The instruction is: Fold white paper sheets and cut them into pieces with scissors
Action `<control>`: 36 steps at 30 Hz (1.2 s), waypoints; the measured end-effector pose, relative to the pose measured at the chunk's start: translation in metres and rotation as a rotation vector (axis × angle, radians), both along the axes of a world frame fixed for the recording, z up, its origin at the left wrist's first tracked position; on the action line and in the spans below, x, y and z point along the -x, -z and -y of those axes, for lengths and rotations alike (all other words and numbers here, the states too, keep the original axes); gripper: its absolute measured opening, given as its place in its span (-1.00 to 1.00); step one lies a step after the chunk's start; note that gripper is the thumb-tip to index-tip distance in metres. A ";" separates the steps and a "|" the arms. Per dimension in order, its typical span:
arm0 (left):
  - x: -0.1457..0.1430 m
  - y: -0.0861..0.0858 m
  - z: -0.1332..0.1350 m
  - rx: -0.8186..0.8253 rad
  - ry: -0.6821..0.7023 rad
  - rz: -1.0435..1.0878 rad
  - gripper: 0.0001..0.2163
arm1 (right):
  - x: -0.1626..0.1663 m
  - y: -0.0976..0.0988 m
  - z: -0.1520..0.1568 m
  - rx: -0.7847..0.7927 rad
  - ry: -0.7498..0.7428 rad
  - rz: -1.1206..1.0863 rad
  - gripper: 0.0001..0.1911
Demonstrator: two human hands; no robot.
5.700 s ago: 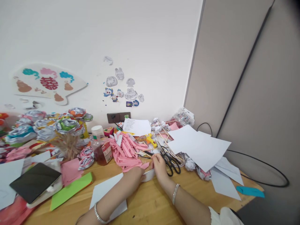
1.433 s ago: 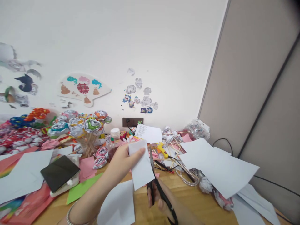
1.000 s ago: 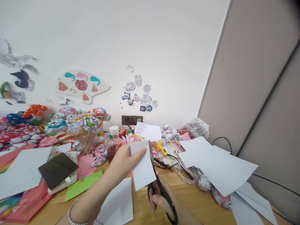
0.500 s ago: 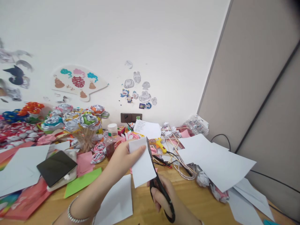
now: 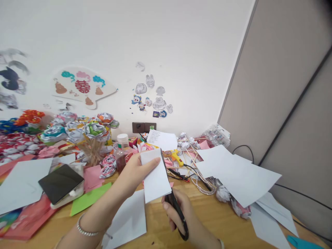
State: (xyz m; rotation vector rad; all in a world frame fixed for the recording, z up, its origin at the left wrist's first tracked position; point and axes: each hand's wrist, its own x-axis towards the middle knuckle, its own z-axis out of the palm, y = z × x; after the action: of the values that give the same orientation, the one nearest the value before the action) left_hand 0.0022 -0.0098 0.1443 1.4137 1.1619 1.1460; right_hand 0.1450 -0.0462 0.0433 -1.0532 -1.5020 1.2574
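My left hand (image 5: 136, 169) pinches a small folded white paper (image 5: 155, 177) and holds it upright above the wooden desk (image 5: 212, 221). My right hand (image 5: 181, 212) grips black scissors (image 5: 172, 199) by the handles. The blades run up along the paper's right edge, closed or nearly closed against it. A silver bracelet (image 5: 84, 228) sits on my left wrist.
White sheets (image 5: 233, 176) lie at the right and one (image 5: 129, 221) under my hands. A yellow glue gun (image 5: 177, 157), wooden sticks, a bead string (image 5: 201, 186) and pink strips lie behind. Paper flowers (image 5: 85, 129), a bottle (image 5: 121, 152), a black device (image 5: 61, 183) and green paper (image 5: 89, 199) sit left.
Earlier both hands rested on the desk near the scissors. Since then the left hand raised the white paper and the right took up the scissors; over the last second the blades moved up along the paper's edge.
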 end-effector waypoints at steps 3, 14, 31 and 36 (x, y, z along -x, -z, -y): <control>-0.003 0.004 -0.001 0.007 0.042 -0.017 -0.82 | -0.001 0.006 -0.002 -0.039 -0.028 -0.069 -0.66; -0.012 0.015 -0.004 0.082 0.050 0.095 -0.83 | 0.005 0.010 -0.002 0.068 0.119 -0.031 -0.61; 0.000 0.017 -0.011 -0.035 0.342 0.735 -0.78 | -0.057 0.010 -0.042 -0.057 0.465 0.969 -0.81; 0.030 0.002 -0.021 -0.040 0.199 0.080 -0.70 | -0.053 0.015 -0.044 -0.059 0.378 1.018 -0.78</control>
State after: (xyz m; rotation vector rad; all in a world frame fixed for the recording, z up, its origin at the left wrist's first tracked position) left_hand -0.0283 0.0107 0.1424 1.4645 0.9249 1.0798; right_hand 0.1984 -0.0025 0.0279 -1.9836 -1.8860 0.3699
